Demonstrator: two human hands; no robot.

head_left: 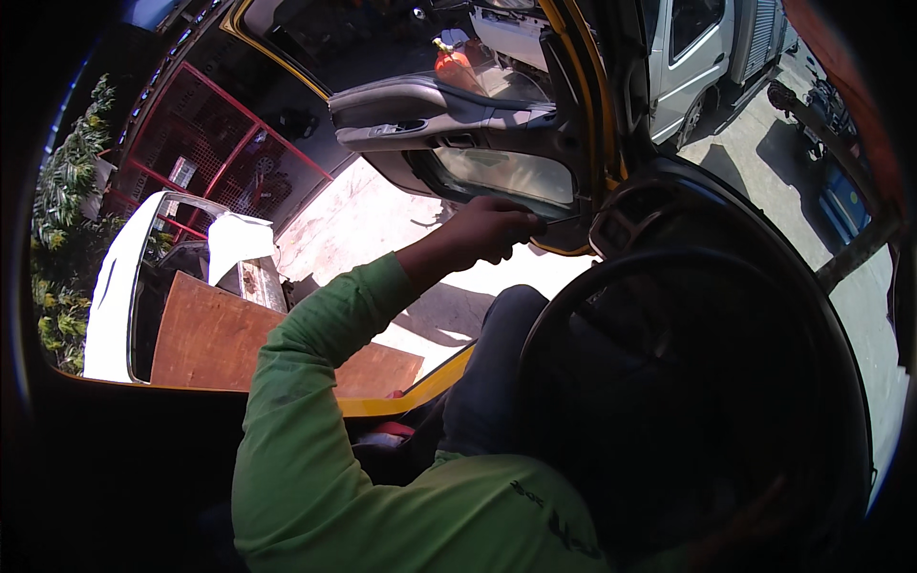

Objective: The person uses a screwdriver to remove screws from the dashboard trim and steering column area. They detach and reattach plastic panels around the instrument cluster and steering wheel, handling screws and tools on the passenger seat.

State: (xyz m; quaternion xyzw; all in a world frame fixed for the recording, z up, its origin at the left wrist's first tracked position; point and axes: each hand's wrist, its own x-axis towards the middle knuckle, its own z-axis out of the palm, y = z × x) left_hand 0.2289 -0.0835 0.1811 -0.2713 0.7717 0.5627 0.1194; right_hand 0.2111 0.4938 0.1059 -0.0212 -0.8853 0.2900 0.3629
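Observation:
My left hand (489,232) is stretched out at the end of a green sleeve, in front of the lower part of an open vehicle door (420,113). Its fingers are curled closed beside the low window pane (511,177) in that door; what they grip, if anything, is hidden. A black steering wheel (541,334) stands before me, mostly lost in shadow. Low on the right, my right hand (750,520) shows only faintly in the dark near the wheel, and its fingers cannot be made out.
A yellow door sill (382,405) runs below my left arm. Outside lie a brown board (215,336) and a white vehicle cab shell (119,286), with a red-framed mesh gate (224,143) behind. An orange container (457,69) stands past the door. A white truck (690,53) is parked ahead.

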